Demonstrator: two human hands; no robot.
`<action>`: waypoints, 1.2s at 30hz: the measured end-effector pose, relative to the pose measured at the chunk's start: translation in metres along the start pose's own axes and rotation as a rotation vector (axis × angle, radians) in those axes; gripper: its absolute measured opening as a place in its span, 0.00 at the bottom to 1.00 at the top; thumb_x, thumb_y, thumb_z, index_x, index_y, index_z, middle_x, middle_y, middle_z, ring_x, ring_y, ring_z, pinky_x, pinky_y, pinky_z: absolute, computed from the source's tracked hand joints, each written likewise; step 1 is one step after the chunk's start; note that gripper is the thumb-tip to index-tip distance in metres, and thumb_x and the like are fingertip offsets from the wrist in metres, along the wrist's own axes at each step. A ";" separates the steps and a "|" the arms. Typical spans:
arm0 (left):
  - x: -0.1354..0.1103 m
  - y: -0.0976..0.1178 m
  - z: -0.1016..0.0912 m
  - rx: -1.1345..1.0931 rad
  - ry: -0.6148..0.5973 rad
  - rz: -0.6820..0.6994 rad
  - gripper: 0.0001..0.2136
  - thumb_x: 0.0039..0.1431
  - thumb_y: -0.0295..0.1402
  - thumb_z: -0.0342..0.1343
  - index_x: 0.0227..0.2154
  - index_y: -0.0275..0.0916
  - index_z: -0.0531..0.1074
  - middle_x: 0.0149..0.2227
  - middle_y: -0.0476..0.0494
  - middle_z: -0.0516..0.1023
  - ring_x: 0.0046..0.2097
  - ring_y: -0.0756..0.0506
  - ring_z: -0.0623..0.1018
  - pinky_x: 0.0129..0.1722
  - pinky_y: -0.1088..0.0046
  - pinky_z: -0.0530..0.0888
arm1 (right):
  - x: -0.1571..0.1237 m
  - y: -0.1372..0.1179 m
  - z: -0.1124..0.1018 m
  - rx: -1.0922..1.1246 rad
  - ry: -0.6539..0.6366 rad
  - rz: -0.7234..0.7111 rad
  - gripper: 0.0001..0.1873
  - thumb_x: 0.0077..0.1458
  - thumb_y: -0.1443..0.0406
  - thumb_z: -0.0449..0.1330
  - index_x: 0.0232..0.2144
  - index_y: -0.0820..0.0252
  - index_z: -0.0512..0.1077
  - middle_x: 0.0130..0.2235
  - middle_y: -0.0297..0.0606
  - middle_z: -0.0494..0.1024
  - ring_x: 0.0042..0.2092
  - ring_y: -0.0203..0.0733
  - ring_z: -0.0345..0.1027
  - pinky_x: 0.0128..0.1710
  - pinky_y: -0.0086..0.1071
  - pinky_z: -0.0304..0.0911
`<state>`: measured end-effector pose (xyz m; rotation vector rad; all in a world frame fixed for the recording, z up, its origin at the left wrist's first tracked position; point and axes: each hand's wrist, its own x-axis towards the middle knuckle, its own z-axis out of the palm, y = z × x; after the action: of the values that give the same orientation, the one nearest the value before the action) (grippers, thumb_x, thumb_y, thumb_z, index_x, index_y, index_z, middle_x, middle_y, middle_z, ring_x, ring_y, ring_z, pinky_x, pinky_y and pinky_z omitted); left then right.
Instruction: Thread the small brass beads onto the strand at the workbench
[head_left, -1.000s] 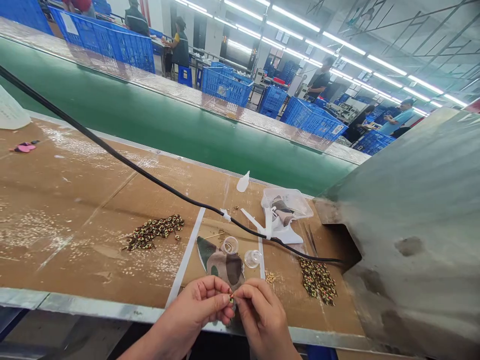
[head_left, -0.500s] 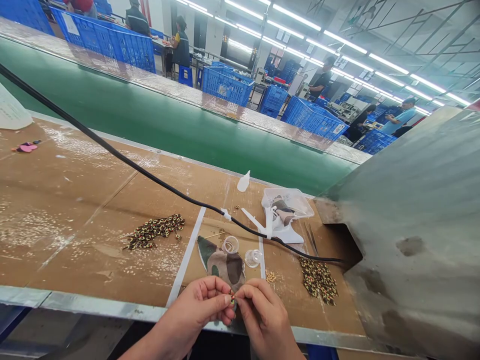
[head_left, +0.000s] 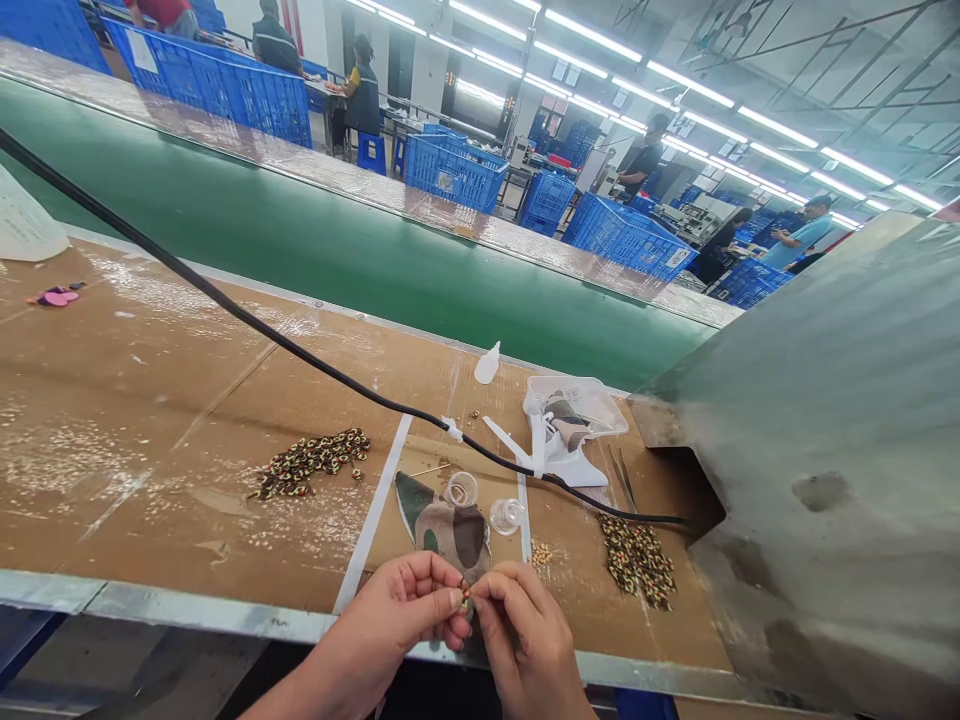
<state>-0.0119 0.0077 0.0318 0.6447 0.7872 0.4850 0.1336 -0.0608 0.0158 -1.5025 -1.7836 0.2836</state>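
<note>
My left hand (head_left: 405, 612) pinches a tiny red, yellow and dark piece (head_left: 465, 598) between thumb and fingertips. My right hand (head_left: 529, 628) meets it from the other side, thumb and forefinger pressed together at the piece; whatever they grip is too small to make out. Just beyond both hands lies a camouflage cloth (head_left: 450, 530), with two small clear cups (head_left: 461, 489) on or beside it. A pile of similar patterned pieces (head_left: 637, 562) is to the right, and another pile (head_left: 311, 462) sits to the left. Small tan beads (head_left: 540, 553) lie near my right hand.
A black cable (head_left: 262, 330) crosses the cardboard-covered table (head_left: 187, 400). Behind stand a white dropper bottle (head_left: 487, 363) and a clear plastic box (head_left: 600, 405). Tweezers (head_left: 622, 478) lie near a metal housing (head_left: 825, 450) on the right. A green conveyor belt (head_left: 337, 240) runs beyond.
My right hand has shifted very slightly at the piece. My left hand keeps its pinch, and the things on the table are where they were.
</note>
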 end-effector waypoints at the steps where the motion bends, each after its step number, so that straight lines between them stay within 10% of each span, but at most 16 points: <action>1: 0.000 0.000 0.000 0.000 -0.001 -0.002 0.08 0.44 0.32 0.64 0.24 0.36 0.71 0.18 0.49 0.77 0.23 0.51 0.72 0.28 0.75 0.65 | 0.000 0.000 0.000 0.009 -0.002 0.009 0.08 0.59 0.71 0.50 0.31 0.57 0.67 0.30 0.35 0.70 0.32 0.35 0.68 0.31 0.27 0.64; 36: 0.003 -0.013 -0.004 0.065 0.019 0.165 0.08 0.47 0.34 0.64 0.25 0.37 0.71 0.21 0.51 0.77 0.27 0.50 0.73 0.30 0.76 0.68 | -0.009 0.005 0.002 0.080 -0.001 0.116 0.01 0.56 0.66 0.57 0.33 0.58 0.68 0.30 0.34 0.69 0.26 0.32 0.64 0.25 0.25 0.62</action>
<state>-0.0111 0.0021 0.0187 0.7699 0.7736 0.6186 0.1360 -0.0671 0.0076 -1.5517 -1.6691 0.4090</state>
